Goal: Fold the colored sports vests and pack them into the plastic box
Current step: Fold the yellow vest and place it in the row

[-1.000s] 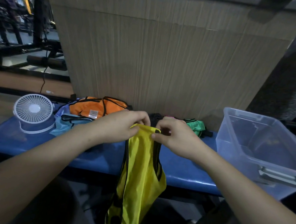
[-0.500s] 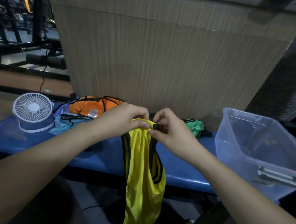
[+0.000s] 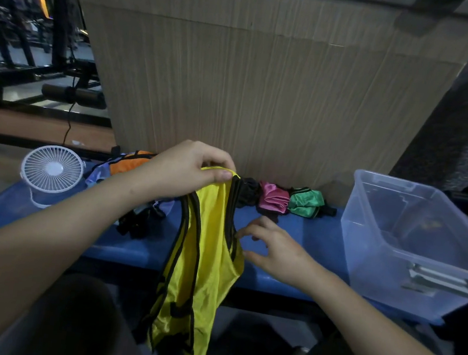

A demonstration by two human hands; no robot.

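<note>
While the left hand (image 3: 187, 169) pinched the yellow vest (image 3: 203, 261) by its shoulder straps, the right hand (image 3: 274, 251) hovered beside it, fingers apart. Slick fabric could slip from that single pinch. The vest hung long-axis vertical, hem downward, past the desk's (image 3: 307, 237) front edge.

Yellow vest (image 3: 208, 249), black trim; pink bundle (image 3: 273, 200); green bundle (image 3: 306, 202); blue bench (image 3: 301, 236).

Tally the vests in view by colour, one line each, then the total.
Yellow vest: 1, held up
Orange vest: 1
Light blue vest: 1
Pink vest: 1
Green vest: 1
Black vest: 1
Total: 6
</note>
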